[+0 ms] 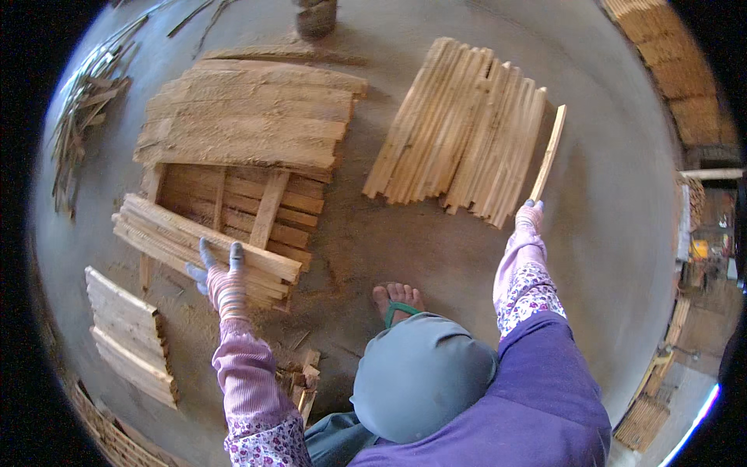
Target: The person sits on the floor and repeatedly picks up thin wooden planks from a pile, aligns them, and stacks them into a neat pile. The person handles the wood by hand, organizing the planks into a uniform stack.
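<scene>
My left hand (216, 274), in a striped glove with grey fingertips, reaches to a pile of narrow wooden boards (167, 226). Its fingers are spread and rest at the top board's near edge, without a visible grip. My right hand (530, 215) is closed around the near end of a thin wooden strip (550, 152), which points away from me. Just left of that strip lies a row of similar strips (459, 128) side by side on the floor. Beyond my left hand, wide rough boards (249, 113) form the top layer of a larger stack with crosspieces (270, 206).
A smaller stack of boards (128, 335) lies at the left. Thin scrap sticks (85, 109) are heaped at the far left. A dark round post or container (315, 19) stands at the far side. Wood offcuts (303, 381) lie beside my knee, and stacked wood (685, 86) lines the right edge.
</scene>
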`<state>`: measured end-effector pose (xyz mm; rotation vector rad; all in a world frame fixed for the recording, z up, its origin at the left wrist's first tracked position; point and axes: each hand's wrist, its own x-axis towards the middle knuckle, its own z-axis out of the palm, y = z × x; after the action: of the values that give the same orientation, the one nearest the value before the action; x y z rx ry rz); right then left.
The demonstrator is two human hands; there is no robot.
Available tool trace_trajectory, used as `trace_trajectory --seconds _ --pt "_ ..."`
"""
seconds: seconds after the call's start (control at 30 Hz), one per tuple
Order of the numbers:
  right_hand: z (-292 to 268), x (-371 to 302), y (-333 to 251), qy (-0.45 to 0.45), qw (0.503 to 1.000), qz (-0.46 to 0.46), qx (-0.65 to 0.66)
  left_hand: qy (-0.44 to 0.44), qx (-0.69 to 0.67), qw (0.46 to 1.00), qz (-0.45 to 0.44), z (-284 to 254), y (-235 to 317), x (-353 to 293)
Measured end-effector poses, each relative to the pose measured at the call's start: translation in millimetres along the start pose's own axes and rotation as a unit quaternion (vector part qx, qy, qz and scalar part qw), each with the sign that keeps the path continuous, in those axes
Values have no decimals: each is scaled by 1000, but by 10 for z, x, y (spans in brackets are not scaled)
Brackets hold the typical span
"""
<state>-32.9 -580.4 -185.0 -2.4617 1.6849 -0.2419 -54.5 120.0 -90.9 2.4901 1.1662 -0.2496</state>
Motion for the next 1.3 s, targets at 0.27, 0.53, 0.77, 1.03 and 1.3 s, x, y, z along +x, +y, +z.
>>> trace_trajectory --seconds 0.27,0.53,0.77,1.03,1.3 --pt "-15 -178 -640 -7 999 -45 -27 10 -6 1000 1 -46 10 -21" --pt "-515 -2663 -2566 -242 689 -638 244 1 -34 999 -4 -143 59 -96" --pt "-651 -3605 -2665 -89 722 -686 25 6 -49 998 31 -251 -138 -134" --pt "-814 -3741 -2797 -416 705 -556 146 66 -21 994 82 -349 -155 -258" --pt "-1168 -4155 -2547 -751 469 -353 302 163 96 918 349 -910 70 -485"
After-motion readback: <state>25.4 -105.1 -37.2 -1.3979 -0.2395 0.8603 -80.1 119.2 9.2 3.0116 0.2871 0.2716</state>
